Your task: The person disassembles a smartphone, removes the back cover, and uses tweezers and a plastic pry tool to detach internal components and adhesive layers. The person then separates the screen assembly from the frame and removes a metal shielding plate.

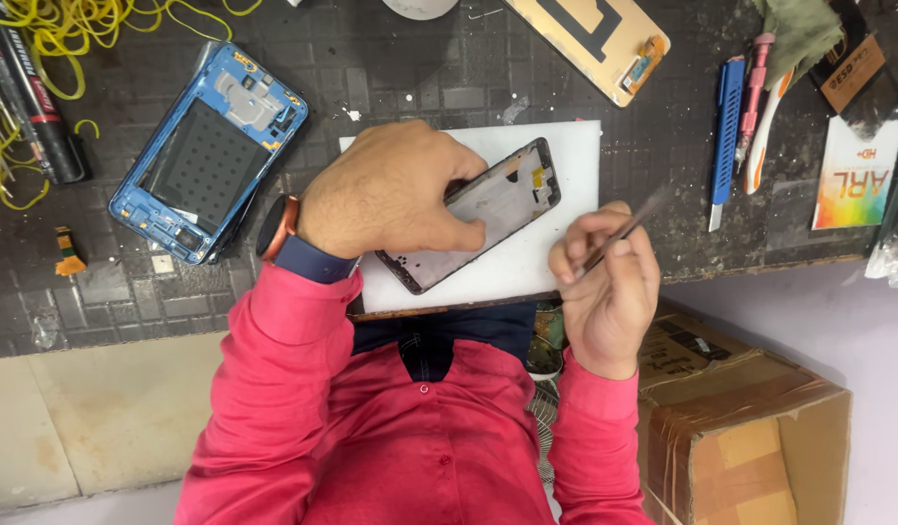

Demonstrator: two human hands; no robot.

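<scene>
Right hand: nearest the wearer, off the front edge of the surface, at about 4 o'clock from the phone frame; fingers pinched together on a thin dark tool.
Thin dark tool: slim and blurred, tip pointing up toward 1 o'clock, apart from the frame; whether tweezers or a pry blade cannot be told.
Left hand: palm down on the near-left part of the phone frame, fingers clamped over its edge, watch on the wrist.
Phone frame: dark-rimmed open shell, pale inside, lying tilted on the white pad at the middle of the surface.
White pad: flat sheet under the frame, its front edge at the lip of the surface.
Handling note, as judgement: keep the left hand pressing the frame flat to the pad; bring the tool tip in low along the rim, with light force, so it neither slips nor gouges.
Blue phone housing: at 9 o'clock, lying open, well apart.
Blue cutter: at 2 o'clock, beside a pink-and-white tool.
Gold back panel: at 12 to 1 o'clock, far edge.
Yellow wire: far left, at 10 o'clock.
Surface: dark, gridded, scuffed.
</scene>
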